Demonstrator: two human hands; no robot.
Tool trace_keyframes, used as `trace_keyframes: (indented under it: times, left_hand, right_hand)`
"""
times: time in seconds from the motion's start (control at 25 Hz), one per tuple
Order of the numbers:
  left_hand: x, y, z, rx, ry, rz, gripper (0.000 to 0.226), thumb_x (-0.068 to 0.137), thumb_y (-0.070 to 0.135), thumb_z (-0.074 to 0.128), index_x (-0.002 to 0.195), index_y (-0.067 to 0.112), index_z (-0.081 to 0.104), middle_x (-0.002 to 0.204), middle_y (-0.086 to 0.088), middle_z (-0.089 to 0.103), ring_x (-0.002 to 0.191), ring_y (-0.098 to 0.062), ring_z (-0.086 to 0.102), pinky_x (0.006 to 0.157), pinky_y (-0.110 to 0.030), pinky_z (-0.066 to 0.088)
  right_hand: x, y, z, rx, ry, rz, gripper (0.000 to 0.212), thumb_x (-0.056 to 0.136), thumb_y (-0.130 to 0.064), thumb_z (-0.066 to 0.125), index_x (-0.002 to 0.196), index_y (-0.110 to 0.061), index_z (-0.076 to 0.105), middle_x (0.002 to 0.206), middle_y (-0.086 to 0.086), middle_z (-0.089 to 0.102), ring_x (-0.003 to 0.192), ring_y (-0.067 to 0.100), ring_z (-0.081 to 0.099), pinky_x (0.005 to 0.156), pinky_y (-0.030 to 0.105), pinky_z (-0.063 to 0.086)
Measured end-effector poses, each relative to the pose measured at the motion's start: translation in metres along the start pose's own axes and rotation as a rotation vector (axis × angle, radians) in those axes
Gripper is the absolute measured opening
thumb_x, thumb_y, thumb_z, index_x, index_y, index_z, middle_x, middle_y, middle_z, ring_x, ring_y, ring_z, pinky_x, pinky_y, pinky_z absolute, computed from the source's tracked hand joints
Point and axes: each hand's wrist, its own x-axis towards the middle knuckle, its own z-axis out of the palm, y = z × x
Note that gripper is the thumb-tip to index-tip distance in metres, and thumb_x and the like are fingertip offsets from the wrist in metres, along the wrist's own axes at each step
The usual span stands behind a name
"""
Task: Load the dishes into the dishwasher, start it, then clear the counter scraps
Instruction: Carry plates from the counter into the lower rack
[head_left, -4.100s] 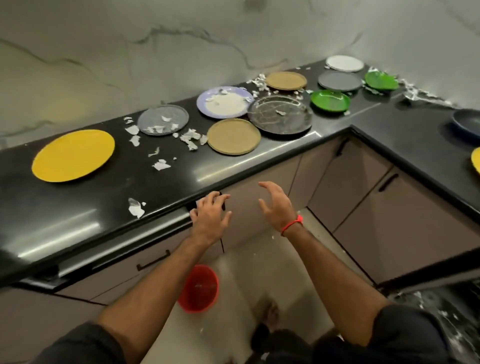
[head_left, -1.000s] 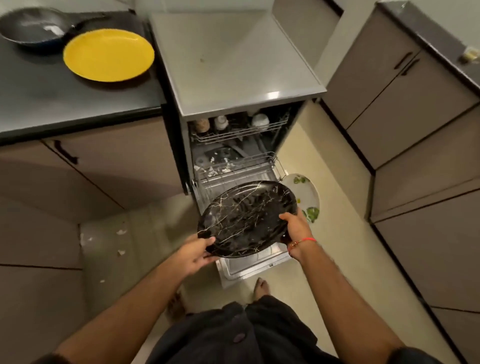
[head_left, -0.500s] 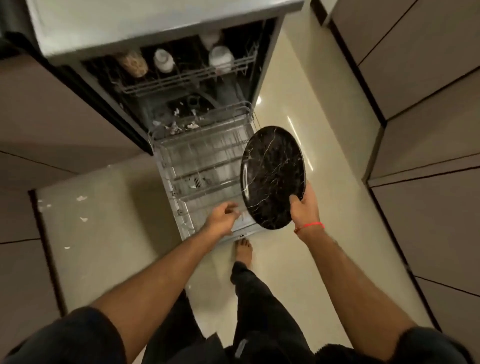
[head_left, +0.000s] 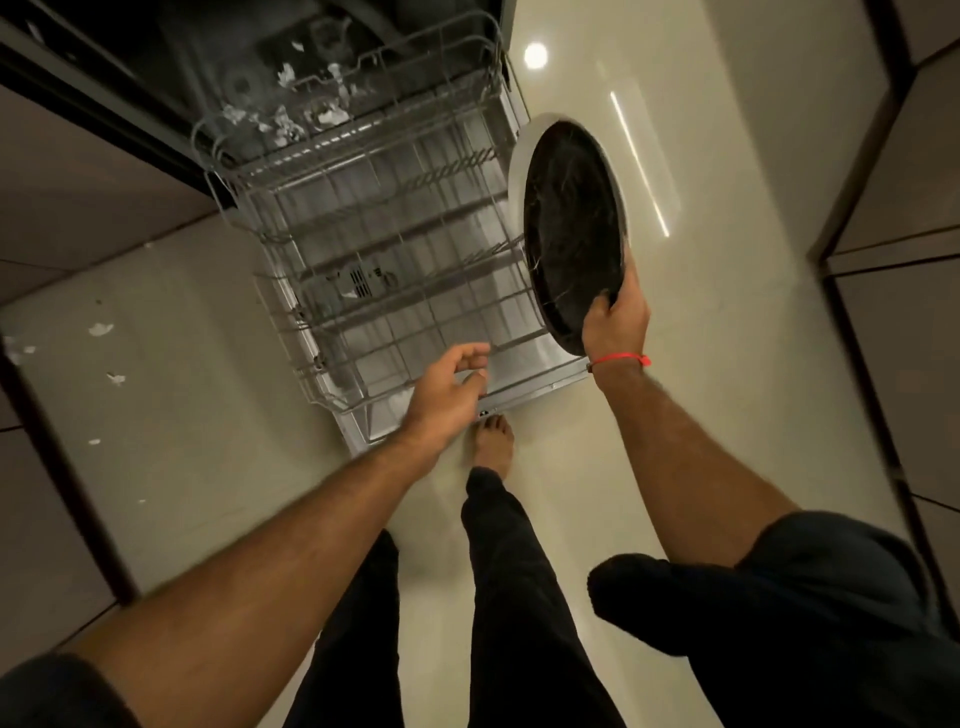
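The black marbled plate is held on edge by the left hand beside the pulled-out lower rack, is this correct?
Not quite: the head view shows the right hand gripping the black marbled plate on edge beside the pulled-out lower rack. The left hand holds nothing.

One black marbled plate is in view, with the pale rim of a second plate showing behind it, which makes two plates; one wire rack stands pulled out of the one dishwasher; two hands appear, the left hand and the right hand; one red wristband circles the right wrist; one bare foot shows on the floor; some four white scraps lie on the floor tiles at left; more white bits, too clumped to count, sit inside the machine.
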Motion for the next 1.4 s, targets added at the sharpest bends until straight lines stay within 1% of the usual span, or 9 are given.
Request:
trace_keyframes:
  times: [0.12,0.24,0.32,0.4,0.52,0.72,0.96,1.16,1.4]
  left_hand:
    - [-0.001,-0.006,0.005,-0.013,-0.002,-0.022,0.033,0.104,0.016,0.051,0.134,0.028,0.057,0.128,0.011,0.06,0.102,-0.01,0.067,0.082,-0.034,0.061]
    - [0.0,-0.007,0.008,-0.039,0.003,-0.042,0.031,0.104,0.017,0.053,0.133,0.027,0.058,0.128,0.01,0.061,0.099,-0.01,0.068,0.081,-0.033,0.06]
    - [0.001,-0.007,0.008,-0.046,0.011,-0.049,0.031,0.104,0.017,0.053,0.132,0.027,0.059,0.128,0.009,0.061,0.097,-0.01,0.069,0.08,-0.032,0.06]
    - [0.002,-0.006,0.006,-0.054,0.022,-0.051,0.03,0.104,0.019,0.053,0.132,0.027,0.06,0.128,0.009,0.061,0.097,-0.01,0.069,0.079,-0.033,0.06]
    - [0.002,-0.003,0.003,-0.083,0.028,-0.058,0.028,0.104,0.022,0.054,0.13,0.029,0.06,0.127,0.009,0.061,0.099,-0.012,0.069,0.081,-0.036,0.061]
    - [0.001,0.003,0.004,-0.089,0.019,-0.041,0.03,0.105,0.018,0.052,0.131,0.029,0.059,0.128,0.009,0.06,0.101,-0.012,0.069,0.077,-0.03,0.06]
    - [-0.001,0.001,0.005,-0.081,0.019,-0.038,0.031,0.104,0.017,0.052,0.132,0.029,0.059,0.129,0.01,0.061,0.1,-0.01,0.069,0.075,-0.027,0.059]
    - [-0.003,-0.005,0.011,-0.092,0.014,-0.051,0.03,0.105,0.02,0.052,0.133,0.029,0.059,0.13,0.009,0.06,0.1,-0.01,0.069,0.079,-0.03,0.06]
    - [-0.005,-0.014,0.006,-0.077,0.027,-0.064,0.03,0.105,0.023,0.052,0.133,0.027,0.059,0.129,0.009,0.06,0.099,-0.01,0.069,0.073,-0.027,0.058]
  right_hand:
    - [0.009,-0.002,0.009,-0.015,-0.033,0.033,0.073,0.084,0.016,0.038,0.152,-0.011,0.035,0.145,0.011,0.051,0.133,0.019,0.046,0.105,0.001,0.022]
    - [0.025,-0.012,0.025,-0.112,-0.195,0.104,0.075,0.093,0.012,0.041,0.156,-0.026,0.025,0.143,0.011,0.051,0.136,0.025,0.044,0.114,0.023,0.019]
    - [0.036,-0.016,0.03,-0.17,-0.281,0.24,0.075,0.095,0.009,0.042,0.156,-0.029,0.021,0.142,0.014,0.049,0.136,0.027,0.043,0.114,0.031,0.021]
    - [0.044,-0.018,0.026,-0.199,-0.252,0.351,0.065,0.095,0.007,0.043,0.153,-0.02,0.03,0.141,0.015,0.049,0.134,0.029,0.045,0.112,0.034,0.029]
    - [0.048,-0.017,0.02,-0.267,-0.211,0.345,0.05,0.095,0.003,0.047,0.143,-0.012,0.045,0.136,0.017,0.055,0.131,0.034,0.049,0.112,0.038,0.034]
    - [0.032,-0.026,0.013,-0.337,-0.054,0.218,0.057,0.094,-0.003,0.046,0.146,-0.026,0.044,0.121,0.017,0.064,0.113,0.036,0.06,0.099,0.043,0.048]
    - [0.014,-0.028,-0.016,-0.399,0.103,0.006,0.057,0.095,-0.009,0.047,0.148,-0.029,0.042,0.107,0.012,0.07,0.095,0.032,0.065,0.085,0.042,0.055]
    - [0.029,-0.019,-0.01,-0.358,-0.013,0.112,0.055,0.094,-0.004,0.045,0.146,-0.024,0.045,0.117,0.016,0.066,0.108,0.035,0.062,0.097,0.038,0.05]
    - [0.037,-0.009,0.003,-0.343,-0.077,0.19,0.054,0.096,-0.002,0.046,0.147,-0.02,0.043,0.126,0.015,0.063,0.119,0.033,0.058,0.106,0.034,0.042]
